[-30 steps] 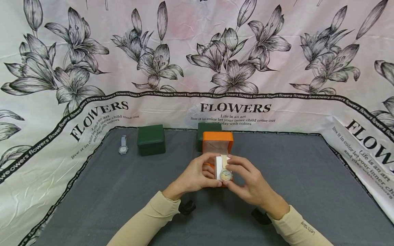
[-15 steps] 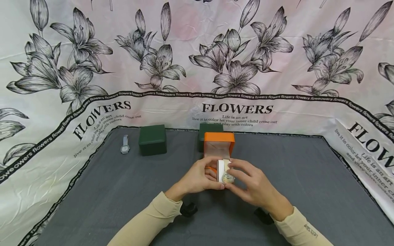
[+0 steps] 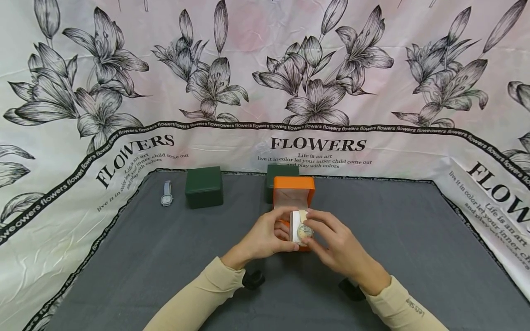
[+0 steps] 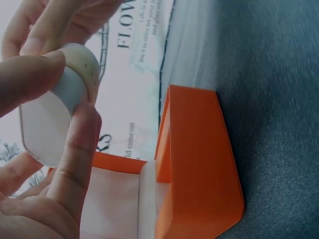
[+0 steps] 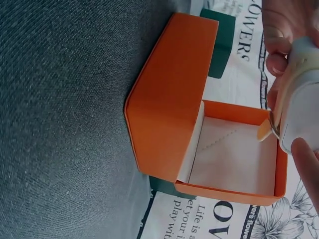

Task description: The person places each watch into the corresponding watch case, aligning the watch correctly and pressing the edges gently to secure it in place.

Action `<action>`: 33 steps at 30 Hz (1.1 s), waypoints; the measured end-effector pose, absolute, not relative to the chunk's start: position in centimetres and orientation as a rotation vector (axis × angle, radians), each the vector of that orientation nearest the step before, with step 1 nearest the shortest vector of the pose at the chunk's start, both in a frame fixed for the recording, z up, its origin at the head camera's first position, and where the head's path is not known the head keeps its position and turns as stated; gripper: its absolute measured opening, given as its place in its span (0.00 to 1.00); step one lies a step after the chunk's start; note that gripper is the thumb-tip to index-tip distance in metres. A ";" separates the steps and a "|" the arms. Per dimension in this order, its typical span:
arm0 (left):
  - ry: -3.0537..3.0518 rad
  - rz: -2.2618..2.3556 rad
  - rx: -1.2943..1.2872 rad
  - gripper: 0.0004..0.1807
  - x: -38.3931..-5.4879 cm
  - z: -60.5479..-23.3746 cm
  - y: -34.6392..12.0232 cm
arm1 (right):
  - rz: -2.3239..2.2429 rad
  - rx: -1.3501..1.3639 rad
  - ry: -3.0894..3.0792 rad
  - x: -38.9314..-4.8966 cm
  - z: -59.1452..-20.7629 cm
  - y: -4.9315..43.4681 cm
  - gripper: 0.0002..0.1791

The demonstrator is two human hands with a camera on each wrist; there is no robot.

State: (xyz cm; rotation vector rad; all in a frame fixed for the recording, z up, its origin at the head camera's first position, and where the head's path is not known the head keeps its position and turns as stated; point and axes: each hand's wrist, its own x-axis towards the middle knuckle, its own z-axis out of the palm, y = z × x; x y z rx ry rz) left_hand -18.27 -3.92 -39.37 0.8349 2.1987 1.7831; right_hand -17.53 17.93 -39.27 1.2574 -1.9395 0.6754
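Observation:
A wristwatch (image 3: pixel 305 232) with a cream strap and pale round dial lies wrapped on a white watch cushion (image 3: pixel 296 225). My left hand (image 3: pixel 262 236) grips the cushion from the left, its thumb at the near end. With its fingers on the strap and its thumb at the dial's lower edge, my right hand (image 3: pixel 341 243) pinches the watch. In the left wrist view the cream strap (image 4: pixel 83 62) curves round the cushion's end. A loose strap end (image 5: pixel 265 130) sticks out beside the cushion in the right wrist view. Behind both hands stands an orange box (image 3: pixel 294 182), lid raised.
Directly behind the orange box is a green box (image 3: pixel 271 172), partly hidden. Another green box (image 3: pixel 204 188) stands to the left, lid down. Beside it lies a second watch (image 3: pixel 167 198) with a light strap. A flowered cloth (image 3: pixel 314 147) rises along the grey table's (image 3: pixel 414 239) back edge.
My right thumb has shifted up onto the lower edge of the watch dial. The left hand keeps its grip on the cushion; the boxes stay in place.

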 end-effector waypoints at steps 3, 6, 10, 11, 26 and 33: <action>2.244 1.746 0.886 0.44 -18.2 -39.4 -3.8 | 0.707 1.234 -1.936 -17.6 -39.3 18.0 0.20; 2.266 1.732 0.920 0.43 -18.2 -39.4 -3.8 | 0.756 1.221 -1.935 -17.6 -39.4 17.9 0.21; 2.289 1.734 0.973 0.44 -18.1 -39.3 -3.7 | 0.835 1.188 -1.937 -17.5 -39.4 17.9 0.21; 2.295 1.735 0.983 0.44 -18.1 -39.3 -3.7 | 0.850 1.180 -1.935 -17.5 -39.5 17.9 0.21; 2.224 1.770 0.981 0.45 -18.2 -39.3 -3.8 | 0.927 1.186 -2.086 -17.5 -39.3 18.5 0.28; 2.159 1.825 0.914 0.47 -18.3 -38.7 -4.4 | 0.933 1.176 -2.252 -17.6 -39.2 19.6 0.43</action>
